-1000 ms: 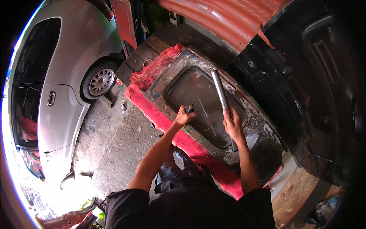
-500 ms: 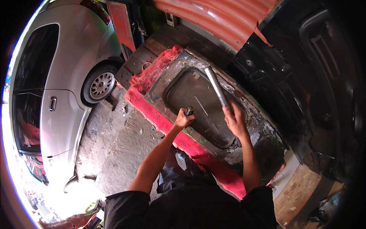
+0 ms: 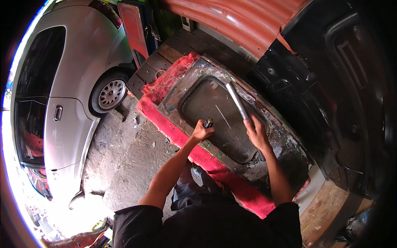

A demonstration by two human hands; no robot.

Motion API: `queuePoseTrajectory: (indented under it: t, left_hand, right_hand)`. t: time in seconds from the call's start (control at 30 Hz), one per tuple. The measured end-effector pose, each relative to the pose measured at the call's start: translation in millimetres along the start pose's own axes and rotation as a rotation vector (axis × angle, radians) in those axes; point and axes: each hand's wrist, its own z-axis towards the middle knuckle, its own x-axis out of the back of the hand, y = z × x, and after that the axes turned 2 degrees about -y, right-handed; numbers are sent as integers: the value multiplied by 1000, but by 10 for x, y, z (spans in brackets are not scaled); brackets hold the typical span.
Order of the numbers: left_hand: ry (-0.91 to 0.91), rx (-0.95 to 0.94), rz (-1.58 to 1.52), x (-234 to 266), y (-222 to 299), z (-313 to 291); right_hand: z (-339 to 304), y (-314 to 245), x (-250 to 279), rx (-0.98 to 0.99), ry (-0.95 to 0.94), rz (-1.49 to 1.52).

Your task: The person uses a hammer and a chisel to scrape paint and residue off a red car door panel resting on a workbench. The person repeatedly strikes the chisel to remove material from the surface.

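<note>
My left hand [image 3: 202, 131] is closed in a fist round a dark tool handle with yellowish marks [image 3: 209, 122]; its end pokes up above the fist, and the rest is hidden. It is over the near edge of a worn vehicle panel [image 3: 171, 101] with a rounded, dark recessed middle. My right hand [image 3: 258, 133] grips a long silver metal bar [image 3: 237, 99] near its lower end, the bar slanting up and left over the recess. A darker end shows below that hand. In the recess lies a thin pale strip [image 3: 223, 116].
Red cloth [image 3: 163, 122] lies under the panel, on a dark plank bench [image 3: 155, 62]. A silver car [image 3: 68, 120] stands at the left. Large black body panels [image 3: 297, 82] lean at the right, beside orange corrugated sheeting [image 3: 235, 18]. A wooden board [image 3: 324, 206] is at the lower right.
The whole view has shifted slightly. The silver bar's upper end has come down a little relative to the panel. Both hands keep their grips.
</note>
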Motion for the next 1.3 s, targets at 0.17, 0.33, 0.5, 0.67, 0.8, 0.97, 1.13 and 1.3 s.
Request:
queuePoseTrajectory:
  t: [0.17, 0.33, 0.5, 0.67, 0.8, 0.97, 1.13, 1.3]
  left_hand:
    - [-20, -29, 11, -19, -34, 6]
    - [-35, -127, 265, 54, -81, -85]
    - [-8, -79, 162, 96, -158, -143]
    - [16, -123, 8, 216, 100, -66]
    - [38, -132, -8, 299, 79, 14]
    - [41, -117, 85, 168, 121, -35]
    - [106, -148, 91, 147, 91, -7]
    - [71, -121, 136, 164, 65, -14]
  right_hand:
    - [-64, -259, -171, -118, 152, 404]
    - [-215, 240, -383, 236, -46, -330]
    - [-191, 291, -304, -111, 34, -32]
    - [-210, 84, -213, -152, 34, 62]
    - [-264, 129, -309, -92, 32, 67]
    - [-332, 129, -397, -133, -17, 84]
    - [-295, 88, -434, -28, -26, 33]
    - [-98, -180, -365, 20, -7, 112]
